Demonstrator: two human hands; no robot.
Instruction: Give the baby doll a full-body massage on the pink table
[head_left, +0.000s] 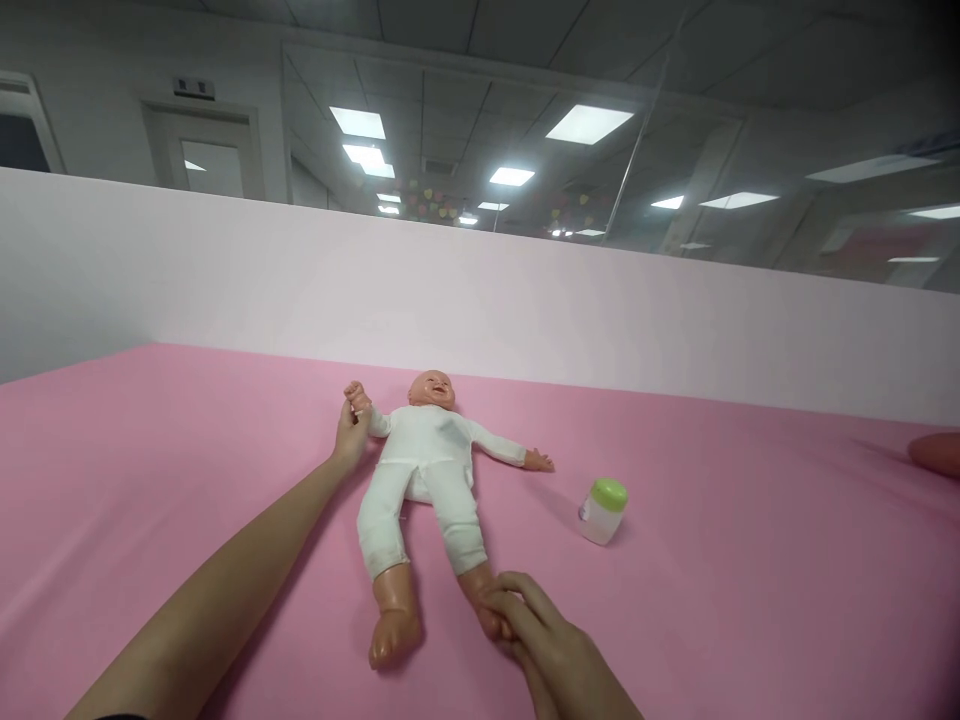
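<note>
Doll [428, 450] lies face up on pink surface [697, 560]. Left hand [352, 432] closed around its raised hand; right hand [541, 632] grips its near-right foot, fingers curled. Green-lidded jar [603, 510] stands right of doll, unobstructed. White barrier [480, 295] spans far side.
</note>
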